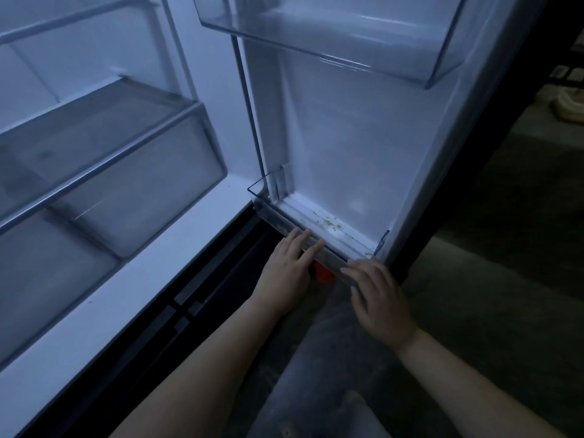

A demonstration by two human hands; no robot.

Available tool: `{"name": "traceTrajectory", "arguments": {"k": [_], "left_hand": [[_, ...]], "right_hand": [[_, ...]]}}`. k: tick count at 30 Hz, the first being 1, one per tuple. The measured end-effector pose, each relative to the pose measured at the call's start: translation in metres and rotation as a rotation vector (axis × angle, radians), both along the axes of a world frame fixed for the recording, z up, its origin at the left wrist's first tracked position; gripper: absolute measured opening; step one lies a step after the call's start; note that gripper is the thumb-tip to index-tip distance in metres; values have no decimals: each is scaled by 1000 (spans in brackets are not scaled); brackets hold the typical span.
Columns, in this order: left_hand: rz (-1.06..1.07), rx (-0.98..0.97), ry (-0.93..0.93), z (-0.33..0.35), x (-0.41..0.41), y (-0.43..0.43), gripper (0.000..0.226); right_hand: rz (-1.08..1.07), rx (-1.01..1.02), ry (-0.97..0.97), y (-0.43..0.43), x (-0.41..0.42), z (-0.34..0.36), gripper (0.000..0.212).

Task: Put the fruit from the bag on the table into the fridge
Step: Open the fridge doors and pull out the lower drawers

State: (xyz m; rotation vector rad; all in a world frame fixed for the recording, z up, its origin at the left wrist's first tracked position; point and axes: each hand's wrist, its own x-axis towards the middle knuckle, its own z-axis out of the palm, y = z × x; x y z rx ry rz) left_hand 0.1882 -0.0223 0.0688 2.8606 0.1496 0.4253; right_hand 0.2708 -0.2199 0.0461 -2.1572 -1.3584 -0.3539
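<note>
The low clear door bin (335, 259) is smooth, glossy plastic, like the deeper clear door shelf (331, 36) above. The white fridge door lining (347, 137) looks smooth, softly sheened. The grey frosted crisper drawers (142, 172) look like matt, cloudy plastic. The dark grey floor (505, 295) looks rough and dull.

I see the fridge (221, 90) lined in white with a cold bluish cast. Its drawers (142, 172) on the left are a smoky, translucent grey. The far door bin (347, 36) and the near door bin (357, 267) are clear and colourless. Yellow-green specks (330, 222) dot the near one's white floor. Just under it I see a small object (322, 275), bright orange-red. The panel (189, 311) below the opening is black. The floor (505, 279) is dark grey, faintly mottled, and the shoe (568, 105) far right is beige.
</note>
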Motion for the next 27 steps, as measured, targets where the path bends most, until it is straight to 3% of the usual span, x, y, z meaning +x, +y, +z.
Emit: {"name": "traceTrajectory", "arguments": {"k": [16, 27], "left_hand": [[139, 94, 117, 11, 80, -51, 64], [111, 126, 90, 20, 118, -59, 63]], "right_hand": [[-38, 37, 36, -29, 105, 8, 44], [-189, 41, 4, -17, 132, -1, 39]]}}
